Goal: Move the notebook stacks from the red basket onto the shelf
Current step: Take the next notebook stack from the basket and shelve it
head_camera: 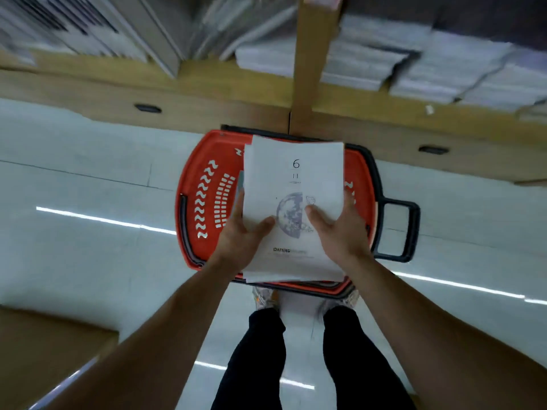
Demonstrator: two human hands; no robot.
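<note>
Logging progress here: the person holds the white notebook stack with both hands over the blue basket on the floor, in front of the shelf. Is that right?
Not quite: the basket is red, not blue, as the head view shows. The rest holds: the left hand and right hand both hold the white notebook stack over it, in front of the shelf.

I see a pale glossy floor (88,261) with bright streaks of ceiling light across it. At the lower left sits the corner of a brown cardboard box (44,350). Below me are two legs in black trousers (260,365), and the toes of patterned shoes (263,297) show just past them. Two dark slot handles (148,108) mark the wooden base panels ahead.
</note>
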